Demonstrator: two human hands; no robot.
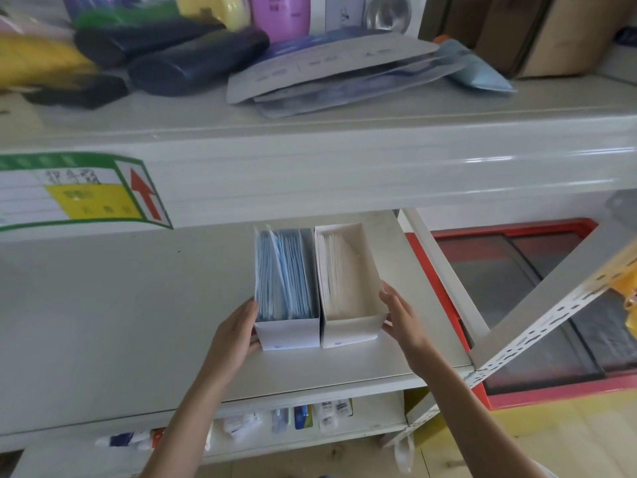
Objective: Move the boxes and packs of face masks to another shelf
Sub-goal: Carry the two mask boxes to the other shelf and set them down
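Two open white boxes stand side by side on the middle shelf [138, 322]. The left box [287, 331] is packed with blue face masks, the right box [348, 326] holds white ones and is partly empty. My left hand [238, 331] presses against the outer left side of the blue-mask box. My right hand [401, 317] clasps the right front corner of the white-mask box. On the top shelf [344, 132] lies a stack of flat blue and grey mask packs [331, 70].
Dark bottles [193, 60], yellow and purple containers and a brown carton [558, 32] crowd the top shelf. A green-and-yellow price label [82, 191] sticks on the shelf edge. A red-framed glass-top freezer [537, 305] stands at right behind a perforated shelf post. Small items lie on the lower shelf.
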